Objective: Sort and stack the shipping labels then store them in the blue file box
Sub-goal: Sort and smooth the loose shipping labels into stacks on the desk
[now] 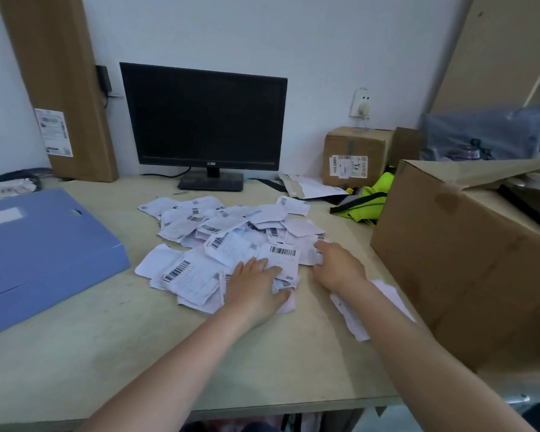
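Sitting in a loose heap mid-desk, the shipping labels (pixel 228 241) are just a messy spread of white slips, some barcode side up, some blank side up, overlapping every which way; nothing is stacked yet. Left hand (pixel 256 288) is palm down on the near edge of the heap, fingers straight and fanned out a bit, pressing flat on a couple of slips; its fingertips touch the barcode label (pixel 282 260) lying on top there; not gripping anything as far as I can see. Right hand (pixel 337 266) is palm down too, at the right edge of the heap, fingers stretched forward and loosely together, tips touching the outermost slips; nothing pinched in it either. One stray label (pixel 353 319) lies apart from the heap, partly under the right forearm.

Blue file box (pixel 44 254) lies flat and closed on the left side of the desk (pixel 122 353), with a strip of bare desk between it and the heap. Behind the heap there's a dark monitor (pixel 203 116) on its stand against the wall; off to the right a big open cardboard box (pixel 455 260) sits at the desk edge, with a neon yellow-green fabric thing (pixel 368 202) and a small taped carton (pixel 353 154) behind it.
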